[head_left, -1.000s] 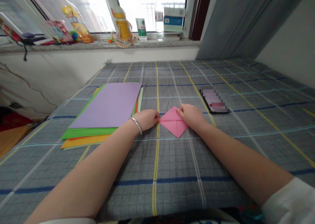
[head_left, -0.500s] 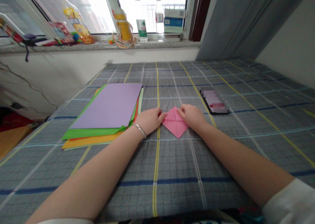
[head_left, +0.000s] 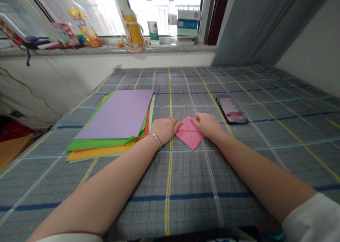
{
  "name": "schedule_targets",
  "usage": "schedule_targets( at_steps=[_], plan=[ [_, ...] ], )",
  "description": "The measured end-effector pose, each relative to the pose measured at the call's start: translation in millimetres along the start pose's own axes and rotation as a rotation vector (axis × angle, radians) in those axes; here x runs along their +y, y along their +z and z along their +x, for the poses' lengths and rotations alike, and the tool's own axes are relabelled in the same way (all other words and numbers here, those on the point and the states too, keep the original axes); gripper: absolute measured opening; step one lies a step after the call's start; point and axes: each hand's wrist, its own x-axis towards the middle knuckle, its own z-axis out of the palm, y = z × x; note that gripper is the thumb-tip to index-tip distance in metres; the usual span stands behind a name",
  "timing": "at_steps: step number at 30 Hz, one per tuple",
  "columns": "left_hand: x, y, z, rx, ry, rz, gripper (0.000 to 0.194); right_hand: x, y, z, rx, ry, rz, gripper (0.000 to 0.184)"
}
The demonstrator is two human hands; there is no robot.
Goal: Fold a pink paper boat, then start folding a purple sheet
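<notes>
A small pink folded paper (head_left: 191, 135) lies diamond-shaped on the checked cloth, one corner pointing towards me, with crease lines crossing its middle. My left hand (head_left: 165, 129), with a silver bangle on the wrist, is closed at the paper's upper left edge, thumb against it. At the upper right edge my right hand (head_left: 207, 124) pinches the paper between thumb and bent fingers. The paper's edges under both hands' fingertips are hidden.
On the left lies a stack of coloured paper sheets (head_left: 117, 114), purple on top. A phone (head_left: 231, 110) rests to the right. Beyond the checked cloth (head_left: 143, 213), the windowsill (head_left: 106, 50) bears bottles, a yellow cup (head_left: 134, 29) and boxes (head_left: 188, 24).
My left hand has shifted slightly towards me and to the right, its fingers lying lower along the paper's edge. My right hand and the pink paper have hardly moved.
</notes>
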Motion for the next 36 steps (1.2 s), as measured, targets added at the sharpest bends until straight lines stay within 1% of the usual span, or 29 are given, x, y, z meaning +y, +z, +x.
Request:
schedule_targets(
  at_steps=[3,6,8,10,12,15,16,17,19,21,23,27,30,34,36],
  plan=[
    [0.9,-0.8,1.2,-0.002,0.036,0.005,0.059,1.8,0.8,1.5,0.004,-0.002,0.025,0.035],
    [1.9,-1.0,2.4,-0.023,0.021,0.016,0.058,6.1,-0.2,1.0,0.035,-0.009,0.096,0.034],
    [2.1,-1.4,2.2,-0.053,0.012,0.016,0.058,10.6,-2.7,-0.9,0.017,-0.051,0.172,0.033],
    [1.8,-2.0,0.5,-0.055,0.024,0.004,0.060,16.0,-6.2,-3.6,-0.032,-0.134,0.221,0.032],
    [1.4,-2.4,-2.1,0.014,0.066,-0.031,0.058,21.8,-10.2,-6.5,-0.075,-0.242,0.223,0.029],
    [0.8,-1.0,-5.1,0.199,0.174,-0.116,0.056,30.4,-15.5,-10.4,-0.098,-0.395,0.203,0.024],
    [0.7,0.2,-5.2,0.244,0.224,-0.138,0.056,33.1,-17.1,-11.4,-0.103,-0.438,0.204,0.023],
    [0.8,1.9,-4.8,0.267,0.280,-0.156,0.050,35.7,-18.9,-12.4,-0.111,-0.474,0.206,0.022],
    [1.5,5.9,-2.5,0.249,0.379,-0.194,0.032,40.3,-22.8,-14.3,-0.141,-0.515,0.207,0.018],
    [2.9,9.7,0.9,0.206,0.413,-0.258,0.026,43.6,-27.4,-16.1,-0.168,-0.516,0.178,0.014],
    [4.4,12.1,4.2,0.179,0.375,-0.347,0.025,45.5,-32.3,-18.0,-0.157,-0.480,0.135,0.012],
    [5.8,11.5,7.2,0.121,0.241,-0.496,0.026,46.5,-38.6,-20.1,-0.094,-0.395,0.095,0.013],
    [6.5,9.5,7.5,0.088,0.159,-0.513,0.028,47.1,-37.8,-18.9,-0.118,-0.365,0.072,0.017],
    [12.1,8.6,8.8,0.071,0.162,-0.519,0.030,47.2,-32.4,-15.4,-0.144,-0.340,0.076,0.018],
    [16.5,8.9,10.4,0.064,0.129,-0.505,0.034,47.2,-30.6,-14.2,-0.155,-0.318,0.096,0.018]
  ],
)
